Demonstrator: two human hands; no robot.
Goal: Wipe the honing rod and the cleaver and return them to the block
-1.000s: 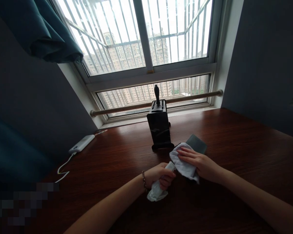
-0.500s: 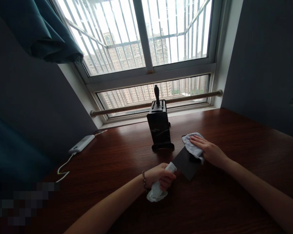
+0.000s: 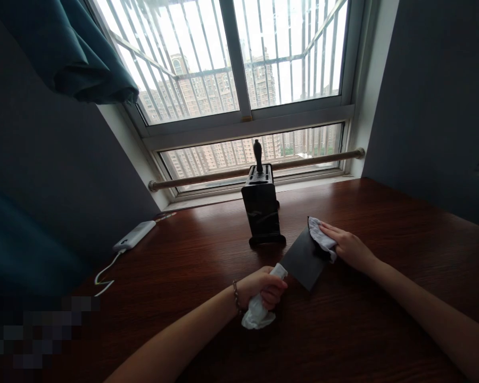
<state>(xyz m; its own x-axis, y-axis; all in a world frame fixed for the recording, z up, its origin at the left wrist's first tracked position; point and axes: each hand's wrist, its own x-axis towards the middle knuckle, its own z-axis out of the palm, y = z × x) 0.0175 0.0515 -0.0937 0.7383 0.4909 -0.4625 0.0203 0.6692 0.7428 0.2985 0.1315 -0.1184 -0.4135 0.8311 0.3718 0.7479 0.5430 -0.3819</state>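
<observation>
My left hand (image 3: 265, 287) is closed round the handle of a cleaver; white wrapping (image 3: 259, 315), perhaps tissue or thin plastic, covers the handle and sticks out on both sides of the fist. The broad dark blade of the cleaver (image 3: 304, 261) points away to the right, above the table. Against the blade's far right part, my right hand (image 3: 350, 250) presses a folded white cloth (image 3: 321, 238), its fingers on top of the cloth. Part of the blade's far edge is hidden by the cloth.
A black knife block (image 3: 261, 210) stands on the brown wooden table (image 3: 207, 244), one dark handle (image 3: 257, 155) rising from it. At the left lies a white power strip (image 3: 134, 236) with a cord. Behind are a barred window and a metal rail (image 3: 319, 159).
My right hand and the cloth have slid a little to the right across the blade, baring more of it. The blade has tilted slightly and looks lighter. My left hand keeps its grip.
</observation>
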